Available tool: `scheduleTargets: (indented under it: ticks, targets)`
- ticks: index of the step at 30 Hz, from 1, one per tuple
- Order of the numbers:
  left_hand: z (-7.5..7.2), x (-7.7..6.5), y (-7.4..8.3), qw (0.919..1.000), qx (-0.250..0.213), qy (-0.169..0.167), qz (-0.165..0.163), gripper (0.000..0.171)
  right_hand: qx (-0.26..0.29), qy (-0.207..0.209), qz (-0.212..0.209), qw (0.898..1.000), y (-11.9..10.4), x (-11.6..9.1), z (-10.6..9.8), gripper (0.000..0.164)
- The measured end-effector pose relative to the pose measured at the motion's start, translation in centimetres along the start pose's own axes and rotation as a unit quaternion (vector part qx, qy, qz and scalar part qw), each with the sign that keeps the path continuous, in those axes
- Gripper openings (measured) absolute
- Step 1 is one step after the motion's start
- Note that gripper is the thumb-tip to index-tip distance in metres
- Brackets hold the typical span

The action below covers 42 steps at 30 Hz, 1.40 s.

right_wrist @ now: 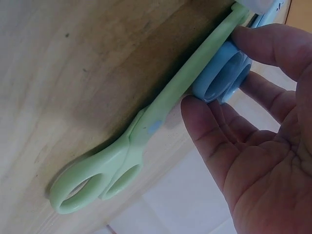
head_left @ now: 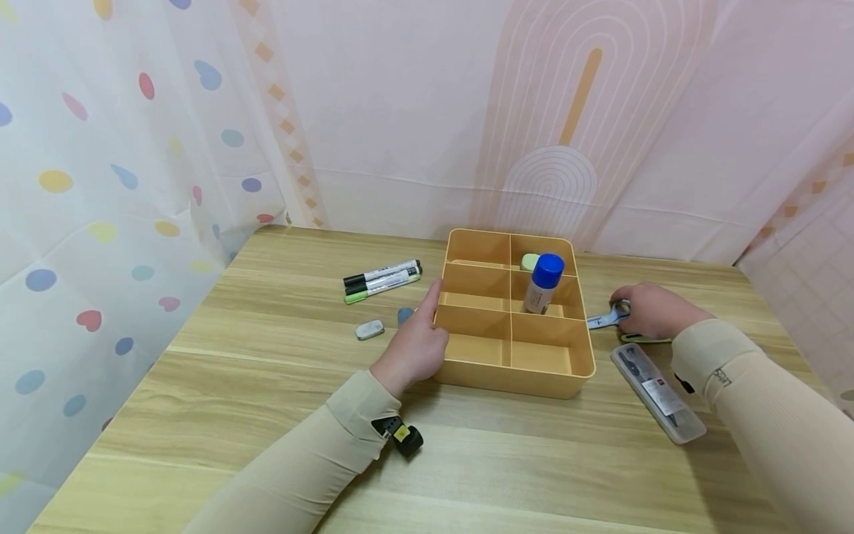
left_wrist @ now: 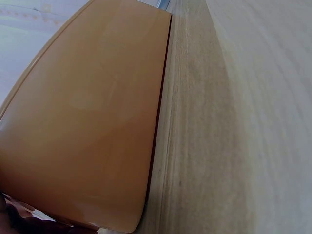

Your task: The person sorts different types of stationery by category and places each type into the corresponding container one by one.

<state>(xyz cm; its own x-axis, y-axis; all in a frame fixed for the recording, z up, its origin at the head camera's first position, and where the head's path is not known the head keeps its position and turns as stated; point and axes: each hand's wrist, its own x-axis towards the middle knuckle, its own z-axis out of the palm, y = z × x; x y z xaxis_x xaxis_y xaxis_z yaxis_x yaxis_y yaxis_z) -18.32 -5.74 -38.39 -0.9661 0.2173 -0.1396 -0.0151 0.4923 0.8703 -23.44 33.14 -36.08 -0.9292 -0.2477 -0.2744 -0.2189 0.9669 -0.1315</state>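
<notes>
A yellow-orange divided storage box [head_left: 514, 382] stands on the table, its side wall filling much of the left wrist view. My left hand [head_left: 412, 348] grips its left wall, the index finger stretched along the outside. To the right of the box, my right hand [head_left: 657, 310] pinches the handle loops of light-blue scissors [right_wrist: 219, 73], whose blades point toward the box. Green scissors [right_wrist: 161, 109] lie on the table right beside them, partly hidden by the hand in the head view. A blue-capped glue stick [head_left: 543, 285] leans upright in the middle right compartment.
Black and green markers [head_left: 383, 278] lie left of the box, near a whitish eraser [head_left: 370, 330] and a small blue-grey object [head_left: 404, 317]. A light-green item [head_left: 530, 262] sits in the back right compartment. A clear case [head_left: 657, 393] lies at right. Curtains hang behind.
</notes>
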Motion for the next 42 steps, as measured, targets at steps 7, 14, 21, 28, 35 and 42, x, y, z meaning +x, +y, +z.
scheduleTargets:
  ticks: [7,14,21,28,35,42]
  targets:
    - [0.0,0.0,0.1,1.0000,0.000,0.000,0.001,0.083,0.004,0.008,0.004,1.000,0.1,-0.1,0.1,0.050]
    - [0.0,0.0,0.0,1.0000,-0.004,0.000,0.002,0.084,0.008,0.016,0.014,1.000,0.0,-0.4,0.0,0.059]
    - [0.0,0.1,0.0,1.0000,-0.002,0.001,0.005,0.084,0.025,0.030,0.016,0.999,0.2,-0.7,-0.2,0.058]
    - [0.0,0.1,-0.1,1.0000,-0.003,-0.002,0.008,0.085,0.040,0.047,0.014,0.998,0.5,-1.3,-0.4,0.058]
    - [-0.1,0.1,-0.1,1.0000,0.000,-0.002,0.002,0.085,0.064,0.057,0.026,0.996,0.7,-1.9,-0.5,0.064]
    - [-0.1,0.0,0.0,1.0000,-0.002,-0.003,-0.002,0.085,0.068,0.066,0.027,0.995,0.4,-2.7,-1.3,0.066]
